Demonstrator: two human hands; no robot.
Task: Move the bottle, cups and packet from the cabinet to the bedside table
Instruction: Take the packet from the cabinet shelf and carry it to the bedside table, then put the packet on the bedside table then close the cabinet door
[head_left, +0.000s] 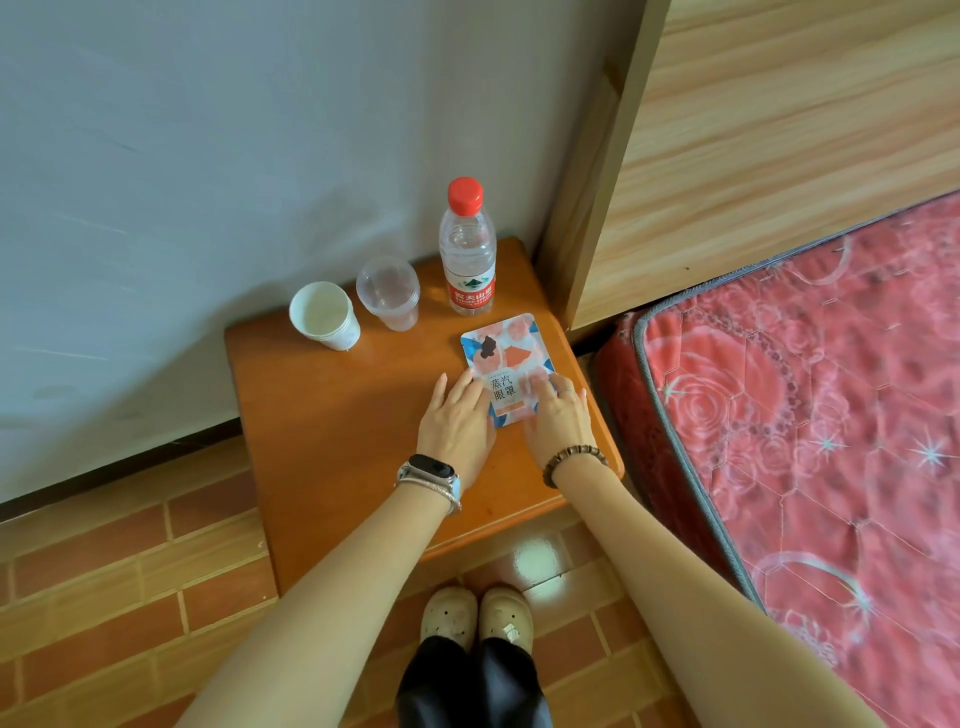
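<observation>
A pink and blue packet lies flat on the orange bedside table, near its right edge. My left hand rests flat at the packet's left edge, fingers spread. My right hand lies on its lower right corner, fingers blurred. A clear water bottle with a red cap and red label stands upright at the back right. To its left stand a stack of clear plastic cups and a stack of white paper cups.
A grey wall runs behind the table. A wooden headboard and a red patterned mattress lie to the right. Brick-pattern floor tiles and my feet are below.
</observation>
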